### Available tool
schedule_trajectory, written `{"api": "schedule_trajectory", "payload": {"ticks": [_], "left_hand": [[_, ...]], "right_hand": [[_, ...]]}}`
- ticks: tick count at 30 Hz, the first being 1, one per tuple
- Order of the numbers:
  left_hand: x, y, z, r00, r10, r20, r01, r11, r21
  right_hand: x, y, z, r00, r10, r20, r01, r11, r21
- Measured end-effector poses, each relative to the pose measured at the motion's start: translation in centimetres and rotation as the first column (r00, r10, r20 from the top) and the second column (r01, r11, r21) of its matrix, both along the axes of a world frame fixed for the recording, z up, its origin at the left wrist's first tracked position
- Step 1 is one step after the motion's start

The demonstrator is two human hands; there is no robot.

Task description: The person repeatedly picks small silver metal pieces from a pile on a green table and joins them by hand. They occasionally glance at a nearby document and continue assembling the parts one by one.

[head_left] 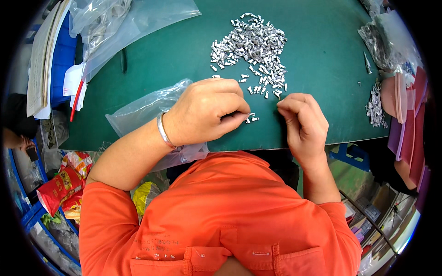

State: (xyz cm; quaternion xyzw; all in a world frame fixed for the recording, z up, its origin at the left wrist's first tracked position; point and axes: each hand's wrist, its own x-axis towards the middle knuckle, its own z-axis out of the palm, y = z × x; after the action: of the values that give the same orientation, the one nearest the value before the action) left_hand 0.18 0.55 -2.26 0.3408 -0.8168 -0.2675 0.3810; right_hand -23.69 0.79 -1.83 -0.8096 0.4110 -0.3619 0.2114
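Observation:
A pile of small silver metal pieces (258, 39) lies on the green tabletop, with stragglers spread toward me. My left hand (209, 108), a bangle on its wrist, is closed in a pinch, and a small silver metal piece (251, 114) with a loop-like end shows at its fingertips. Just below that, a few loose pieces (252, 119) rest on the table. To the right, thumb and fingers of my right hand (304, 119) are pressed together near the pile's lower end. A tiny tip shows there, too small to name.
Beneath my left forearm lies a clear plastic bag (152, 106). A larger bag (138, 27), a red pen (77, 101) and a blue bin (64, 60) with papers are at left. At right are another heap of metal pieces (375, 108) and a pink container (391, 96).

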Motion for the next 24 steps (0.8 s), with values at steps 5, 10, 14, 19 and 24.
{"api": "schedule_trajectory", "payload": {"ticks": [5, 10, 14, 19, 24], "left_hand": [[0.0, 0.0, 0.1, 1.000, -0.002, 0.004, 0.002, 1.000, 0.017], [0.0, 0.1, 0.2, 1.000, -0.003, -0.002, 0.003, 1.000, 0.028], [0.0, 0.0, 0.1, 1.000, -0.005, -0.019, 0.006, 1.000, 0.015], [0.1, 0.0, 0.1, 0.999, -0.012, -0.030, 0.012, 1.000, 0.025], [0.1, 0.0, 0.2, 0.996, -0.023, -0.087, 0.024, 1.000, 0.011]], "right_hand": [[0.8, 0.2, 0.2, 0.997, -0.009, 0.081, 0.006, 0.999, 0.034], [1.0, 0.4, 0.4, 0.994, -0.019, 0.106, 0.010, 0.996, 0.088], [1.3, 0.4, 0.4, 0.986, -0.005, 0.165, -0.013, 0.995, 0.103], [1.7, 1.0, -0.5, 0.894, -0.068, 0.442, -0.099, 0.934, 0.344], [2.1, 1.5, -0.4, 0.776, -0.112, 0.620, -0.218, 0.876, 0.430]]}}
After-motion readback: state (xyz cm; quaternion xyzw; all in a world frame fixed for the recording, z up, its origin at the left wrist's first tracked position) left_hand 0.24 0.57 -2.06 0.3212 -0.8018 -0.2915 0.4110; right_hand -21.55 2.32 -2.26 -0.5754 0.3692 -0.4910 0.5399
